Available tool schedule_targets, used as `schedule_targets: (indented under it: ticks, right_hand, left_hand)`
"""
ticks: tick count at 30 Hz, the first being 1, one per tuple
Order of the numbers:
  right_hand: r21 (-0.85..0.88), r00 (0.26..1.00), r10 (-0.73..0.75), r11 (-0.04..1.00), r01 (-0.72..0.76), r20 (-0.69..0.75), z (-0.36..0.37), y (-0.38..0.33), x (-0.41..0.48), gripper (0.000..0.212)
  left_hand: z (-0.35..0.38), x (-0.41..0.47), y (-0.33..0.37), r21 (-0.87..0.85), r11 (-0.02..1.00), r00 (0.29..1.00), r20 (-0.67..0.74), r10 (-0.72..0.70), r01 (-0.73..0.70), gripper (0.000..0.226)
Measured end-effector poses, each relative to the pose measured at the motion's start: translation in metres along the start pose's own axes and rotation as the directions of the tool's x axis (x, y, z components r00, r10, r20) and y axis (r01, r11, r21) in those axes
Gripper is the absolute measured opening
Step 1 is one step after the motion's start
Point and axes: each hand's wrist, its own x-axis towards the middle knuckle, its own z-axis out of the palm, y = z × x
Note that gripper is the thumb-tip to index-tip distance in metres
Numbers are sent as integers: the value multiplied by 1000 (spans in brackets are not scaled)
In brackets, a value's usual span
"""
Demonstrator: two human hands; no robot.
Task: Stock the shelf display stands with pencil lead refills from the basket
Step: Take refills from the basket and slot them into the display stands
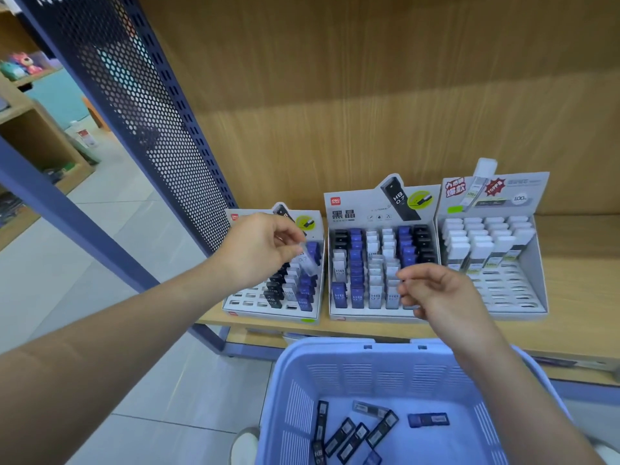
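A stationery shop, seen at one of its shelves.
Three printed cardboard display stands (355, 214) with rows of pencil lead refills (356, 263) stand on a wooden shelf (577, 280) beside a perforated metal panel (134, 95). More shelves with goods (43, 152) are at the left, and a plastic basket (335, 345) is below.

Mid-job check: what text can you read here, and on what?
"黑晶": middle stand header
"HB 0.7": refill pictured on that header, front-row blue refill, black refill in basket
"100": right stand header
Too blurred: clear refill in left hand, red logos, other small print.
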Motion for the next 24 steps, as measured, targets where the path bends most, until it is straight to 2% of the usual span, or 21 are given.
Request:
schedule_targets:
  ticks: [5,8,11,15,17,19,24]
  right_hand:
    - [-116,998,-64,991,61,-16,10,13,6,22]
    - [-143,995,-91,985,96,39,23,18,8,23]
    - [-204,984,-132,967,155,124,42,20,9,29]
    - [-308,950,-161,920,243,268,71,25,10,32]
    - [-371,923,-188,874,313,334,83,30,9,27]
    - [-438,900,-188,823,363,393,92,36,9,28]
    - [-595,893,-140,699,395,429,103,49,5,38]
  left_hand:
    - [3,10,-8,62,997,998,26,50,-52,7]
    - [-6,8,-20,172,982,997,24,78,-81,7]
    - [-11,2,-41,247,968,999,40,33,-42,8]
    - [-10,-11,-56,80,997,1000,10,-15,15,8]
    - [-2,-16,-57,59,998,999,25,23,-25,8]
    - [9,-18,-60,133,986,995,32,98,-102,10]
    - [29,-20,-71,191,942,962,52,269,-274,14]
